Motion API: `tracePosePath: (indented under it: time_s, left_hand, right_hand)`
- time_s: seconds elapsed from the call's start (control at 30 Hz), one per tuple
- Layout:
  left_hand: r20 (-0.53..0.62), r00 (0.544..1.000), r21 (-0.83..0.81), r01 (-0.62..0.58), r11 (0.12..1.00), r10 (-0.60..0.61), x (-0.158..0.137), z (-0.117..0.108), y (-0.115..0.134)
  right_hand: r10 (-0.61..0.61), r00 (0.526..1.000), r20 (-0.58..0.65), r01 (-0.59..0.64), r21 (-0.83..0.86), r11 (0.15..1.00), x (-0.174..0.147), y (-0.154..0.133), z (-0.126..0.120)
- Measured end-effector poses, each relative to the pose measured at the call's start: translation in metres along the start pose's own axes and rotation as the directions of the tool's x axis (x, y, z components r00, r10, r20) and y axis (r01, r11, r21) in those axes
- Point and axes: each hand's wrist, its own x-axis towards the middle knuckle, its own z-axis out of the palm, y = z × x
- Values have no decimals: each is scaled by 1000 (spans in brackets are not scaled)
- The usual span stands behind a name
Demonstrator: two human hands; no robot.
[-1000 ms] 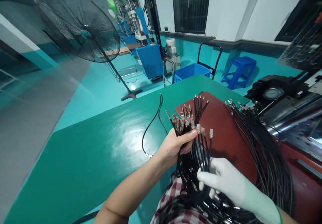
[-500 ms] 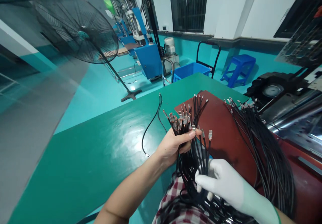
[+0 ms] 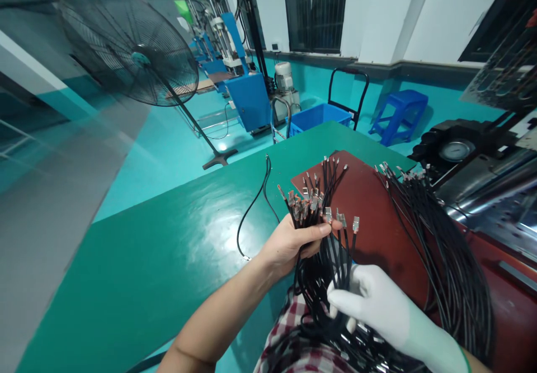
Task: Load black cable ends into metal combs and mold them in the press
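My bare left hand is closed around a bundle of black cables, just below their metal terminals. Its thumb and forefinger pinch near one terminal at the bundle's right side. In a white glove, my right hand grips several cables lower down, their terminal ends standing up from it. More cable lengths hang and pile over my lap, on checked cloth. Behind the held bundle, a few cables lie on the reddish-brown sheet.
A large cable bundle lies at the right, beside a machine with a gauge. One looped cable rests on the green table. Beyond stand a fan, a blue crate and a blue stool.
My left hand and its cable ends have shifted slightly to the right. The right hand has moved a little right too, with its cables still in its grip.
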Motion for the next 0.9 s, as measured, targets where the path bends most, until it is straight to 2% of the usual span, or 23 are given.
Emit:
tracePosePath:
  time_s: [0.27,0.5,0.67,0.8,0.9]
  left_hand:
    - [17,1000,-18,1,1000,-1,-1,4,1]
    - [88,996,57,17,998,-22,-4,5,-3]
    - [-4,995,27,-104,994,104,-6,5,-3]
    - [1,989,-37,-145,989,145,-5,6,-5]
    - [-8,990,-57,-138,989,138,-3,10,-7]
  right_hand:
    - [-90,995,35,88,60,994,5,10,-2]
    - [-120,992,-37,122,43,992,12,12,-4]
    - [-134,984,-121,142,62,988,15,12,-7]
    - [-134,963,-234,112,-108,988,11,11,-7]
    - [-141,961,-239,67,-294,954,7,7,-4]
